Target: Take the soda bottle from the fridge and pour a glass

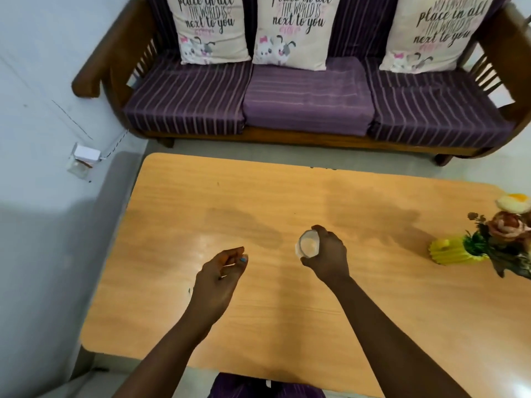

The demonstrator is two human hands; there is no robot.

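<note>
Wooden table (373,326): right hand (329,255) fingers wrap glass (308,244), contents unclear; left hand (219,271) loosely curled, empty.

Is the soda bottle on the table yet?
No: the table holds only the glass in the right hand and a flower vase.

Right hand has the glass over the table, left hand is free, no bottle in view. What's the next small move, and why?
Probably set the glass down on the table and let go. The right hand holds it just above the bare wood, it looks empty, and no soda bottle shows anywhere. The left hand hangs loosely curled, holding nothing. Parking the glass frees both hands for fetching the bottle.
</note>
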